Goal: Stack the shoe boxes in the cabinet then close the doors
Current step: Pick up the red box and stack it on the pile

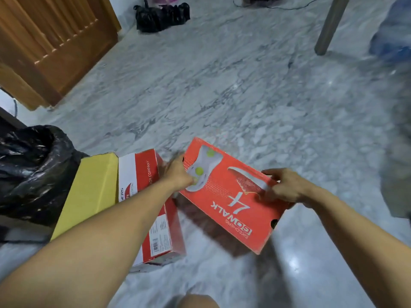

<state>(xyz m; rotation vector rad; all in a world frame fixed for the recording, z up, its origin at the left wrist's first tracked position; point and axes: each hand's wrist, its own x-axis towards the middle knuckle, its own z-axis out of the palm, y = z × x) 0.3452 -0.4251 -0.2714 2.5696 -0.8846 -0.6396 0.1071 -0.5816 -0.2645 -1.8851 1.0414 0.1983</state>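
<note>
Grey-white marble floor [222, 85]; both hands, left hand [178, 174] and right hand [287, 187], clamp the orange cardboard shoe box [231, 196]; the right edge of the view is blurred.

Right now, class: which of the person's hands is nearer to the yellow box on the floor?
Left. The left hand grips the orange shoe box at the end beside the yellow box. The right hand holds the opposite end, farther away.

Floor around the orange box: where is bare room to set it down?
Open marble floor lies beyond the orange box, toward the wooden door and table leg. Left is crowded: red-and-white box, yellow box, black bag.
</note>
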